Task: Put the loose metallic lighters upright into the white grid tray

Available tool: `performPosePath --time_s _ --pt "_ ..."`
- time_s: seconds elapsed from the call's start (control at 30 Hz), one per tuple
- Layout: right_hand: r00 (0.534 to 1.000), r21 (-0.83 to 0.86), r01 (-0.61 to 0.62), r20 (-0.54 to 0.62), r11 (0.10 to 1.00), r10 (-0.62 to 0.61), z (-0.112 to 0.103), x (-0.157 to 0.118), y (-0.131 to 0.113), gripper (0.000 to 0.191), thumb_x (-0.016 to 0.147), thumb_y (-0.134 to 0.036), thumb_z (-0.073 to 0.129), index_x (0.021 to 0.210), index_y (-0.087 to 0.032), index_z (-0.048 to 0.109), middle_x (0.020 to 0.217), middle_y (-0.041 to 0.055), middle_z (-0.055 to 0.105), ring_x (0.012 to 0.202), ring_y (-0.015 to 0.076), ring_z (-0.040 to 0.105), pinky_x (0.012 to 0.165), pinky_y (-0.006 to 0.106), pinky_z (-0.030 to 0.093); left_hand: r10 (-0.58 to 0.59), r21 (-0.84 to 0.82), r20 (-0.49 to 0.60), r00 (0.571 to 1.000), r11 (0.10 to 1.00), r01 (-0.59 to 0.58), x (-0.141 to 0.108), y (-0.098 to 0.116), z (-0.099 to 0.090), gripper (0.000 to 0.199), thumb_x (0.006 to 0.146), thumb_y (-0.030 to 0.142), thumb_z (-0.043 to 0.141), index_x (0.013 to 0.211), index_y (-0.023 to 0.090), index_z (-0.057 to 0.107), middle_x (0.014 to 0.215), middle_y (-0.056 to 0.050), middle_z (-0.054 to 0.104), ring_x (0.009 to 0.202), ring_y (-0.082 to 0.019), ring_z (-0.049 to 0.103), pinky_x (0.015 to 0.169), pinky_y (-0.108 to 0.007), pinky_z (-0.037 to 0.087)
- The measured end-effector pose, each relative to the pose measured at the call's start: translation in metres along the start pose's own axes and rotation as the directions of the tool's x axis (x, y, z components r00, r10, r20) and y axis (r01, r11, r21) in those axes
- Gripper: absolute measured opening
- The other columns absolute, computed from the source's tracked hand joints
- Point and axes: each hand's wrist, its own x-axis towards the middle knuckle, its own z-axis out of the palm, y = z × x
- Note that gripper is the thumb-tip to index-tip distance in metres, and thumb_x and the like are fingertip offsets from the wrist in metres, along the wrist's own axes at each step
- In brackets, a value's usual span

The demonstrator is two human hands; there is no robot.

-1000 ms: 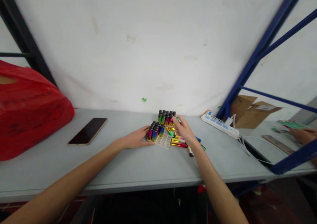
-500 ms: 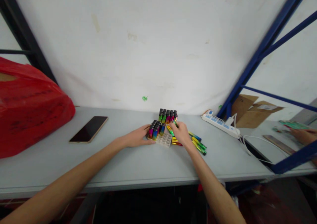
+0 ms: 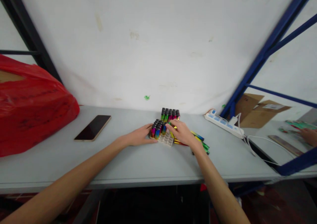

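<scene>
A pale tray [image 3: 166, 139] with round pockets lies on the table. Shiny multicoloured lighters [image 3: 156, 131] with black tops stand upright in its left part, while the front right pockets are bare. My left hand [image 3: 139, 136] grips the tray's left side, thumb along the front. Over the tray, my right hand [image 3: 182, 132] pinches a green lighter [image 3: 169, 123], mostly hidden by the fingers. Behind, a second block of upright lighters [image 3: 170, 113] stands close together. Loose lighters [image 3: 205, 146] lie flat to the right, partly covered by my right hand and forearm.
A phone [image 3: 93, 128] lies left on the grey table [image 3: 128, 164], near a red plastic bag [image 3: 37, 108]. At right are a white power strip [image 3: 224, 124] with cables, a blue metal frame [image 3: 257, 62] and a cardboard box [image 3: 260, 113]. Another person's hand [image 3: 309, 136] shows far right.
My right hand has moved left from beside the loose lighters to above the tray, carrying the green lighter. My left hand stays at the tray. The whole view has shifted slightly.
</scene>
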Motion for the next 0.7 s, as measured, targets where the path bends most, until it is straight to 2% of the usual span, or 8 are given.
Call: performPosePath --time_s 0.07,0.17,0.3,0.37,0.53,0.7 --pt "0.999 -0.09 0.039 -0.002 0.995 -0.039 -0.003 0.001 -0.002 0.05 0.12 -0.056 0.052 0.08 -0.025 0.054 0.085 0.0048 0.07 0.084 0.0212 0.066 0.081 0.031 0.047 0.006 -0.001 -0.006 1.0 1.0 -0.006 0.0 0.0 0.0 0.079 0.104 0.075 0.072 0.163 0.023 0.064 0.175 -0.015 0.057 0.161 -0.041 0.055 0.141 -0.05 0.038" --pt "0.999 -0.088 0.008 0.045 0.996 -0.004 -0.004 0.003 -0.008 0.048 0.119 -0.053 0.057 0.081 -0.024 0.059 0.077 0.0022 0.07 0.075 0.0195 0.065 0.075 0.029 0.043 -0.003 0.005 -0.01 1.0 1.0 0.003 -0.001 -0.001 0.002 0.081 0.104 0.077 0.071 0.164 0.022 0.062 0.176 -0.015 0.057 0.16 -0.041 0.056 0.141 -0.051 0.038" --pt "0.99 -0.036 -0.062 0.127 0.997 0.066 -0.001 0.003 -0.014 0.032 0.116 -0.037 0.068 0.088 -0.022 0.066 0.083 0.0043 0.08 0.078 0.0202 0.073 0.072 0.028 0.044 -0.023 0.018 0.002 1.0 1.0 0.023 -0.002 -0.003 0.002 0.082 0.104 0.078 0.071 0.163 0.021 0.064 0.176 -0.016 0.055 0.161 -0.041 0.055 0.141 -0.051 0.037" --pt "0.981 -0.076 -0.077 0.175 0.994 0.09 0.0 0.002 -0.017 0.025 0.115 -0.031 0.071 0.092 -0.021 0.07 0.087 0.0075 0.083 0.082 0.0225 0.076 0.073 0.028 0.046 -0.031 0.02 0.007 1.0 0.999 0.031 -0.002 -0.002 0.001 0.081 0.104 0.078 0.071 0.16 0.02 0.066 0.175 -0.017 0.056 0.161 -0.042 0.055 0.141 -0.052 0.038" --pt "0.976 -0.293 -0.055 0.187 0.954 0.114 0.003 0.003 -0.018 0.025 0.116 -0.039 0.069 0.104 -0.019 0.078 0.1 0.016 0.085 0.094 0.0297 0.08 0.081 0.034 0.052 -0.014 0.007 -0.011 1.0 1.0 0.014 -0.003 -0.001 0.001 0.079 0.104 0.076 0.073 0.161 0.021 0.066 0.176 -0.016 0.057 0.162 -0.042 0.053 0.142 -0.052 0.038" --pt "0.973 -0.357 -0.065 0.185 0.932 0.139 0.005 0.001 -0.018 0.026 0.117 -0.043 0.067 0.111 -0.02 0.077 0.111 0.0175 0.086 0.103 0.0308 0.08 0.082 0.033 0.051 -0.013 -0.005 -0.009 1.0 1.0 0.013 -0.003 0.0 0.002 0.08 0.105 0.074 0.072 0.165 0.022 0.061 0.177 -0.016 0.054 0.165 -0.039 0.051 0.142 -0.05 0.035"
